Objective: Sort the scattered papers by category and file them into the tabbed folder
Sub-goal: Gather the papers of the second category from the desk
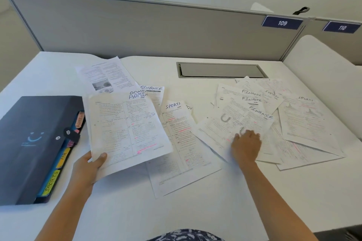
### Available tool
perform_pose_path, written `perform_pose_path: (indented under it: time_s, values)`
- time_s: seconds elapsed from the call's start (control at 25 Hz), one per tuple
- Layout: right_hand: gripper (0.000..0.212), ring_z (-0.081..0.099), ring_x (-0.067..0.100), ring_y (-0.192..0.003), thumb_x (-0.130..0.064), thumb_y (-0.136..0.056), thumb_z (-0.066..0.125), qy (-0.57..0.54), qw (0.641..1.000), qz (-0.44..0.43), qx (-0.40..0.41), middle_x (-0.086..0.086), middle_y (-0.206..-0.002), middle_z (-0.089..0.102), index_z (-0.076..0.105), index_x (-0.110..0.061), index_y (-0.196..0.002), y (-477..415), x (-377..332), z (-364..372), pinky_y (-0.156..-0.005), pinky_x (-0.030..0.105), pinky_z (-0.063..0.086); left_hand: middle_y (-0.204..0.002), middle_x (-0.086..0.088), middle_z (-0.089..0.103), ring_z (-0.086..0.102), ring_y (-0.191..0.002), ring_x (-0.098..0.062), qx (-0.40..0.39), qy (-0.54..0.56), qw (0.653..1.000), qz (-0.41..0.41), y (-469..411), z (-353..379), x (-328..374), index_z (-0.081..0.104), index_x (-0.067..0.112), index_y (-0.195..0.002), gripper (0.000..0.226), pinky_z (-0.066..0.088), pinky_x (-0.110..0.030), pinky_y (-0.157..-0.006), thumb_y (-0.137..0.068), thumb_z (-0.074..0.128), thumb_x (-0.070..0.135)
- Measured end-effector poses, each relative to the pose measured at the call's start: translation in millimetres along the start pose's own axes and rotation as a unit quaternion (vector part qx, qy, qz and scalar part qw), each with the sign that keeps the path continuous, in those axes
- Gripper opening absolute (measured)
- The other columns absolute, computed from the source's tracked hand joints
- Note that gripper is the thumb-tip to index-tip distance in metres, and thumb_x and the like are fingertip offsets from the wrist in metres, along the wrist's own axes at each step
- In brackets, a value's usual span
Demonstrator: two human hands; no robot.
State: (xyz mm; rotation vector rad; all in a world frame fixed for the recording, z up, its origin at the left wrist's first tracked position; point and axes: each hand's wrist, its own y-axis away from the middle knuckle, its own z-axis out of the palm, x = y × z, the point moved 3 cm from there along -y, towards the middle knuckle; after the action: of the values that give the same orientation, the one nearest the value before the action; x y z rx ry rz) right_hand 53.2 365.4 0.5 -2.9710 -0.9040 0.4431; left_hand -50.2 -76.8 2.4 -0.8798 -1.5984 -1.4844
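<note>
ADMIN papers [127, 127] are gripped at their lower left corner by the left hand [88, 168], thumb on top and fingers underneath, so the sheets are lifted and tilted above the table [195, 211]. The right hand [245, 147] lies palm down with its fingers spread flat on the FINANCE sheets [241, 115], pressing on them and holding nothing. Between the hands a SPORTS sheet [180, 135] lies flat, partly under the lifted papers. Further right, more SPORTS pages [305, 119] fan out from under the same heap. Behind the held papers sit another FINANCE page [154, 92] and an unlabelled printed sheet [103, 76]. At the left edge lies the dark tabbed folder [33, 143], closed, its SPORTS tab [51, 183], HR tab [63, 157] and ADMIN tab [80, 120] sticking out.
</note>
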Motion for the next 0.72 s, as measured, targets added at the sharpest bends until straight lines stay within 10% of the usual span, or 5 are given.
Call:
perform_pose_path:
  time_s: [0.2, 0.36, 0.72]
  values:
    - [0.047, 0.052, 0.034, -0.101, -0.031, -0.085, 0.065, -0.091, 0.981, -0.171, -0.019, 0.019, -0.112, 0.056, 0.054, 0.001, -0.117, 77, -71, -8, -0.087, 0.041, 0.045, -0.119, -0.009, 0.06, 0.057, -0.109, -0.034, -0.001, -0.01, 1.0, 0.0, 2, 4, 3, 0.051, 0.009, -0.133, 0.041, 0.048, -0.045, -0.092, -0.092, 0.058, 0.009]
    - [0.078, 0.049, 0.025, -0.101, -0.065, -0.073, 0.063, 0.05, 0.991, -0.06, -0.109, 0.012, -0.117, 0.046, 0.042, -0.004, -0.118, 99, -90, -6, -0.083, 0.031, 0.044, -0.117, -0.008, 0.06, 0.058, -0.109, -0.035, 0.008, -0.021, 1.0, 0.01, 1, 7, 9, 0.051, 0.011, -0.133, 0.042, 0.049, -0.047, -0.091, -0.092, 0.059, 0.012]
    - [0.078, 0.052, 0.028, -0.103, -0.062, -0.071, 0.068, 0.076, 0.993, 0.014, -0.092, 0.013, -0.117, 0.048, 0.039, -0.004, -0.115, 73, -44, -12, -0.081, 0.033, 0.048, -0.118, -0.007, 0.059, 0.057, -0.107, -0.033, 0.008, -0.015, 1.0, 0.007, 11, 22, 3, 0.051, 0.01, -0.133, 0.042, 0.048, -0.041, -0.085, -0.092, 0.059, 0.012]
